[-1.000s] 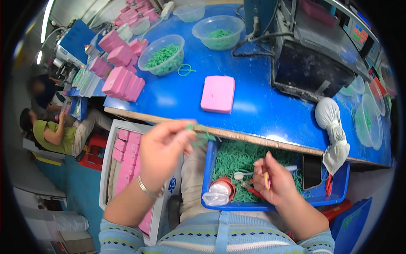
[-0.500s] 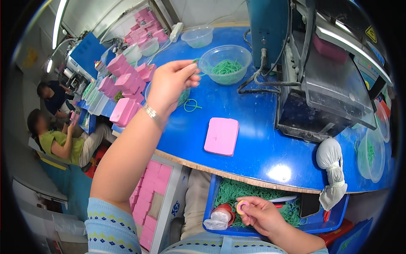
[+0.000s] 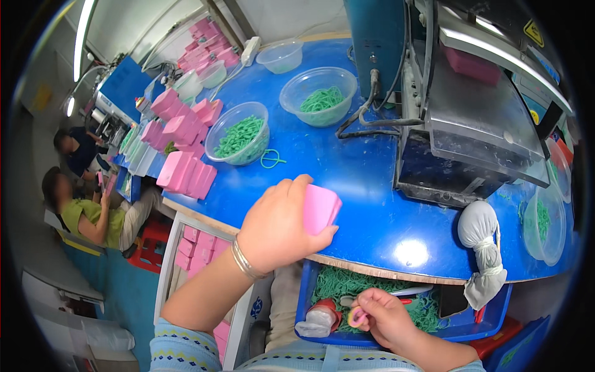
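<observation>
Item 1: left hand (image 3: 279,214), palm down, extends over the front of the blue tabletop (image 3: 365,180); its grip closes around 1 pink block (image 3: 321,209). I cannot tell whether the block touches the surface. Item 2: right hand (image 3: 387,316), above the blue bin (image 3: 306,286) of green bands (image 3: 338,282), pinches 1 pink-and-yellow ring (image 3: 357,317). Step, I judge: handling the block; the next move calls for a firm hold.

Has a blue-topped workbench (image 3: 365,217) with a raw wooden edge (image 3: 378,271), backed by a pale wall (image 3: 304,18). Takes light from a fluorescent tube (image 3: 84,38) at upper left. Shows a teal floor (image 3: 133,304) at lower left and a red plastic stool (image 3: 155,234).
</observation>
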`<action>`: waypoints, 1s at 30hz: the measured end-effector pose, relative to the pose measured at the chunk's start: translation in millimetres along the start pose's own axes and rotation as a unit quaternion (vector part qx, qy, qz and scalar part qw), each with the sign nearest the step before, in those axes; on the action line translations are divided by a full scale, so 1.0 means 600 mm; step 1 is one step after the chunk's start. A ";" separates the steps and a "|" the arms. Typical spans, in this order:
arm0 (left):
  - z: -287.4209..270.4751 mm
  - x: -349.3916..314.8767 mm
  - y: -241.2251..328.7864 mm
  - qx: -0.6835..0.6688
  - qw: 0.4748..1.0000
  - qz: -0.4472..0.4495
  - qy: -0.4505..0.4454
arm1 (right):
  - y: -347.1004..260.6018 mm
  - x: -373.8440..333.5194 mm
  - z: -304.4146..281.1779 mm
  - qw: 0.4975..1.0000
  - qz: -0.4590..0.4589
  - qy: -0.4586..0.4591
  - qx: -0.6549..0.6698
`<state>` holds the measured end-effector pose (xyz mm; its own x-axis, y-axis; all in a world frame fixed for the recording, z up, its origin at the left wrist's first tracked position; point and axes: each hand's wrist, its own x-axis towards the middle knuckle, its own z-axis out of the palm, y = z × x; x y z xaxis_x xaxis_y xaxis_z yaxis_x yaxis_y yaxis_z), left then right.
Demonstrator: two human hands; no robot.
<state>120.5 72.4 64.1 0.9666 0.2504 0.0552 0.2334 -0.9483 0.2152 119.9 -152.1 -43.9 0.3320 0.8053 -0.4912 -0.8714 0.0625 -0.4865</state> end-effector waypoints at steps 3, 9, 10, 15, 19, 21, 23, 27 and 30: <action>0.007 -0.055 0.007 -0.152 0.982 0.075 0.089 | 0.005 -0.006 -0.005 1.000 -0.004 -0.010 0.017; 0.032 -0.150 0.035 -0.251 0.956 0.155 0.014 | -0.011 -0.024 0.018 0.963 -0.172 -0.107 -0.175; 0.040 -0.159 0.037 -0.328 0.930 0.166 0.001 | -0.011 -0.028 0.018 0.958 -0.153 -0.099 -0.224; 0.063 -0.205 0.046 -0.751 0.654 0.093 0.007 | -0.007 -0.037 0.054 0.966 -0.137 -0.029 -0.217; 0.073 -0.233 0.015 -0.666 0.719 0.180 -0.078 | -0.020 -0.058 0.084 0.882 -0.205 0.029 -0.423; 0.064 -0.251 0.042 -0.726 0.672 0.016 -0.147 | -0.030 -0.070 0.064 0.698 -0.379 -0.084 -0.602; 0.071 -0.240 0.040 -0.659 0.698 0.050 -0.274 | -0.040 -0.083 0.074 0.653 -0.391 -0.137 -0.634; 0.096 -0.241 0.046 -0.704 0.537 0.195 -0.423 | -0.056 -0.117 0.111 0.590 -0.352 -0.187 -0.702; 0.096 -0.245 0.040 -0.608 0.694 0.182 -0.340 | -0.063 -0.105 0.131 0.534 -0.376 -0.199 -0.731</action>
<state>-9.9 1.7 5.1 0.8615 -0.5040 -0.0618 0.0976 0.0450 0.9942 103.8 -158.8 62.5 0.0329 0.9564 0.2903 0.7623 0.1639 -0.6262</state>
